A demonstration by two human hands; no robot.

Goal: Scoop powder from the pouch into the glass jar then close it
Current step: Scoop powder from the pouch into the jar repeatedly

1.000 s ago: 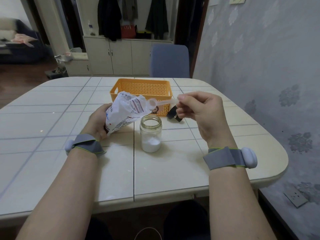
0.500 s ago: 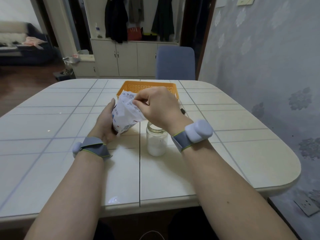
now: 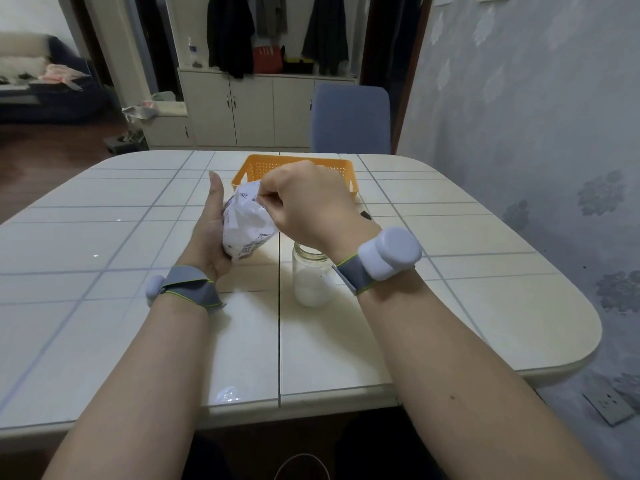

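Held the pouch (image 3: 246,223) up off the table (image 3: 450,306) in the left hand (image 3: 207,237), fingers wrapped round its back, thumb sticking straight up. Had the right hand (image 3: 304,202) at the open top of the pouch, fingers curled tight and pinched together. Could not tell the thing pinched there (maybe a scoop handle, maybe only the pouch's edge), hidden by the knuckles. Found the glass jar (image 3: 311,282) standing upright just under the right wrist, a little to the right of the left hand, lid off, with some white powder (image 3: 311,294) at the bottom. Saw an orange basket (image 3: 259,169) just behind the right hand, and a small dark thing (image 3: 365,214) beside that hand, too hidden to name.

Looked like the scooping step, right at the dig into the pouch, with the jar far from full and the closing not yet begun. Next, most likely: lift out of the pouch slowly, stay level, come down toward the wrist to the jar's mouth, then tip. Called for a steady left hand on the pouch and careful aim at that small mouth, or else a spill. Called for a lid later too; none plainly in sight.
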